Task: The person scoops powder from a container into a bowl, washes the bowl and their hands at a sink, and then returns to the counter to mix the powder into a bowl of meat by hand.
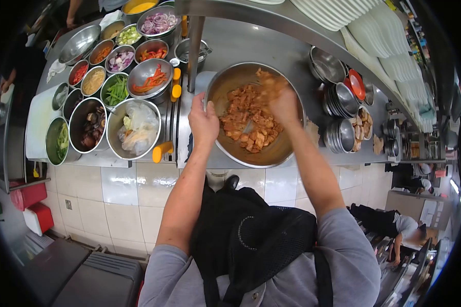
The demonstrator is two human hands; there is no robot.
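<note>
Grey sleeves (343,240) and a black apron (251,235) fill the lower head view. Beyond them a large round steel bowl (283,149) sits on the steel counter (276,46), holding orange-brown sauced meat pieces (248,123). The left hand (204,123) clamps the bowl's near rim. The right hand (284,105) is down among the pieces and blurred, so I cannot tell whether its fingers close on any. The pieces look soft, wet and slippery, best scooped with cupped fingers. The bowl seems light and apt to slide, best held at the rim.
</note>
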